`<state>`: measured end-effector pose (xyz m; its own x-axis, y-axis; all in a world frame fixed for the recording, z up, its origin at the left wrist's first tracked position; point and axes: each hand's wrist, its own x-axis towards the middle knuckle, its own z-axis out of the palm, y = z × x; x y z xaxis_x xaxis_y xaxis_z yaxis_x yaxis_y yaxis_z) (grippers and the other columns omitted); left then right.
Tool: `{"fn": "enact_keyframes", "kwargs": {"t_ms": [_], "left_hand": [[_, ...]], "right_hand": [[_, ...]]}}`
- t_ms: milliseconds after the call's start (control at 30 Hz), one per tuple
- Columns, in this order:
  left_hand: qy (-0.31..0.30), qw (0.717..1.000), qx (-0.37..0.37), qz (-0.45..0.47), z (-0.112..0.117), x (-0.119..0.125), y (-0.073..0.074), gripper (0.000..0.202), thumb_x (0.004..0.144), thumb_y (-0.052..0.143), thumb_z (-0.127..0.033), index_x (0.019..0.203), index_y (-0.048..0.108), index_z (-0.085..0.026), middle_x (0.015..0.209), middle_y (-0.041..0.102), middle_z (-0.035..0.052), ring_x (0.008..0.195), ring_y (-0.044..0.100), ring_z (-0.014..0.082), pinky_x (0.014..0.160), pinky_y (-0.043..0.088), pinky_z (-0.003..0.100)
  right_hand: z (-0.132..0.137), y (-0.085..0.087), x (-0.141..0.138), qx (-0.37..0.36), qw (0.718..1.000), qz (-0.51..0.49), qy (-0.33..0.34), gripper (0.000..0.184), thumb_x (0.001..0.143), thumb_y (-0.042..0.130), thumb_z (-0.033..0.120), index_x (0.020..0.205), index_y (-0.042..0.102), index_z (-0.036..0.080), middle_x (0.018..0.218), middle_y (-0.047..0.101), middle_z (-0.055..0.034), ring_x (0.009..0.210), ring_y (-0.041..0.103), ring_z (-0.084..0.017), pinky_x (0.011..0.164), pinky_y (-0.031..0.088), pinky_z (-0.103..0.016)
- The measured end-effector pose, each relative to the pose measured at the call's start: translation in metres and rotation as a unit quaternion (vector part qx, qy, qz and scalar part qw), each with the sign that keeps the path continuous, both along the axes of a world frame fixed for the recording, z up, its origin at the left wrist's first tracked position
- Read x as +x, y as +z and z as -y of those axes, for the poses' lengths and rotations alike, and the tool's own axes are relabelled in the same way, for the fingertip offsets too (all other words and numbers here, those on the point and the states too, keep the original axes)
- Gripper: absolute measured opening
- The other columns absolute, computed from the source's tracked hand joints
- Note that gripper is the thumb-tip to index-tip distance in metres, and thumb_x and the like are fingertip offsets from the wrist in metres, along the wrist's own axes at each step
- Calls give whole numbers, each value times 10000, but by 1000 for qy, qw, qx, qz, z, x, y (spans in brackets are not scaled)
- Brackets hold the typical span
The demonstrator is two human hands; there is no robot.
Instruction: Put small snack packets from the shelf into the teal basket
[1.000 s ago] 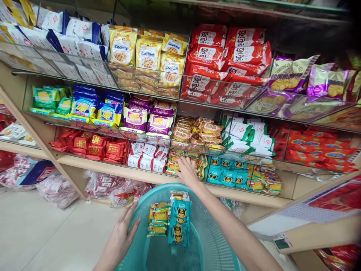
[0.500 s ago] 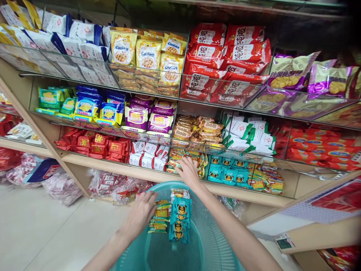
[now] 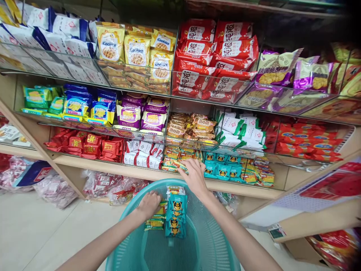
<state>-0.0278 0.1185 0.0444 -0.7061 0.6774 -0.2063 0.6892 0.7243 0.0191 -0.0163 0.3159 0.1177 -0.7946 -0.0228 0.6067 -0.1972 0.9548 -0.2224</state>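
Left hand — now over packets

1. We see a teal basket of smooth, perforated plastic.
2. Its teal packets look like glossy plastic film.
3. We see a matt, wood-look shelf board.
4. Shelf fronts are clear and shiny; we cannot tell glass from plastic.

Along the wooden bottom shelf, red packets, white packets, yellow packets and teal packets are laid side by side. On the shelf above, green packets, blue packets, purple packets and brown packets are stacked.
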Motion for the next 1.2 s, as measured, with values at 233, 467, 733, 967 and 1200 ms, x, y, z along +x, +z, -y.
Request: {"fn": "enact_keyframes", "kwargs": {"t_ms": [233, 467, 733, 967, 1200], "left_hand": [[21, 1000, -3, 8, -2, 1, 6, 465, 749, 587, -133, 1208, 513, -126, 1221, 541, 176, 1058, 579, 288, 860, 477, 404], [-6, 997, 73, 24, 21, 12, -6, 420, 771, 538, -147, 1185, 517, -216, 1244, 522, 105, 1104, 541, 255, 911, 434, 376], [-18, 1000, 19, -15, 13, 19, -13, 424, 761, 593, -185, 1183, 548, -163, 1104, 611, 141, 1039, 547, 303, 864, 431, 430], [18, 999, 32, -28, 14, 12, -18, 466, 796, 543, -174, 1258, 487, -149, 1126, 615, 144, 1070, 542, 283, 875, 436, 399], [24, 999, 15, -42, 6, 13, -18, 487, 781, 568, -185, 1261, 499, -136, 1087, 632, 149, 1056, 549, 312, 862, 453, 426]], "right_hand": [[-1, -2, 9, -24, 1000, 3, -1, 183, 900, 510, 327, 1030, 604, 237, 1048, 640, -32, 986, 508, -203, 859, 263, -362], [1, -5, 13, -35, 999, 3, 2, 177, 907, 493, 308, 1028, 605, 243, 1049, 641, -28, 989, 509, -198, 858, 260, -355], [5, -8, 16, -44, 999, 11, 3, 177, 912, 480, 308, 1023, 600, 242, 1044, 646, -36, 986, 516, -206, 854, 260, -360], [4, -12, 19, -14, 1000, 19, -13, 173, 902, 496, 288, 1029, 605, 244, 1051, 644, -28, 1004, 514, -206, 850, 262, -351], [8, -14, 20, -53, 998, 14, 12, 191, 912, 482, 353, 1008, 606, 244, 1042, 652, -34, 1002, 510, -209, 851, 256, -357]]}}
